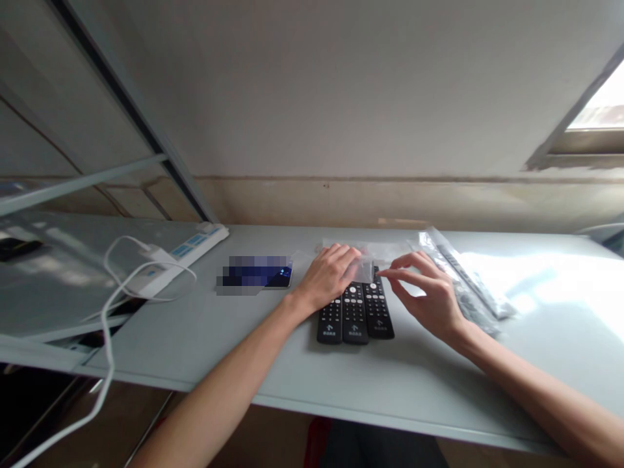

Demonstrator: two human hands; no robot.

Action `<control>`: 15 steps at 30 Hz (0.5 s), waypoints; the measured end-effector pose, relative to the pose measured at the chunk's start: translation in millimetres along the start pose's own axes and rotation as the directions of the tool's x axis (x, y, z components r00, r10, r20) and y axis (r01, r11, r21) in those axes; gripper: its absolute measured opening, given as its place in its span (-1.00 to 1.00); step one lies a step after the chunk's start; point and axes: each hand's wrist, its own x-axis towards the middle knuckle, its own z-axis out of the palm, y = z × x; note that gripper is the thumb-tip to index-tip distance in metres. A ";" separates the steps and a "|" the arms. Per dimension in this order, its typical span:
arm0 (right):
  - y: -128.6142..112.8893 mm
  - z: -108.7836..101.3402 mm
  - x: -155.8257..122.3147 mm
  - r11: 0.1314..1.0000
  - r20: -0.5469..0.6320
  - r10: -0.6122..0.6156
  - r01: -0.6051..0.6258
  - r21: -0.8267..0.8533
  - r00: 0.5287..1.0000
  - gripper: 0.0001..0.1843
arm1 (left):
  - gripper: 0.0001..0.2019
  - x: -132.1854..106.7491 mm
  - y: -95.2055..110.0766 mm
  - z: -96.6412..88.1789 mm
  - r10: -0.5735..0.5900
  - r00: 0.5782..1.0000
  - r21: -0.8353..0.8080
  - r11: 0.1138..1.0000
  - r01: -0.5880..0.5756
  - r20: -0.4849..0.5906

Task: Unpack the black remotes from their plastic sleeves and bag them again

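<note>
Three black remote controls (355,314) lie side by side on the pale table (244,344), buttons up. My left hand (327,276) rests over their far ends, fingers curled down on a clear plastic bag (377,255) that lies behind them. My right hand (429,292) hovers just right of the remotes, thumb and forefinger pinched at the bag's edge near the top of the right remote. The other fingers are loosely bent.
A phone (256,273) lies left of my left hand. A white power strip (180,257) with white cables (110,305) sits at the far left by a metal shelf frame. Bagged remotes (468,286) lie in a pile to the right. A wall stands behind.
</note>
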 end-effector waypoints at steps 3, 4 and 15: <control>1.2 0.8 -1.1 0.998 0.056 -0.046 0.045 0.034 0.997 -0.58 | -0.86 0.4 0.8 -1.3 0.001 1.000 -0.011 1.000 -0.002 -0.027; 0.9 1.1 -1.3 0.998 0.064 -0.056 0.053 0.045 0.996 -0.54 | -0.87 0.6 1.3 -1.9 -0.005 0.999 -0.012 1.000 0.004 -0.035; 0.8 5.6 -3.8 0.998 0.050 -0.051 0.049 0.030 0.997 -0.45 | -0.88 -0.1 -1.6 2.5 -0.009 1.000 0.051 0.999 0.010 -0.012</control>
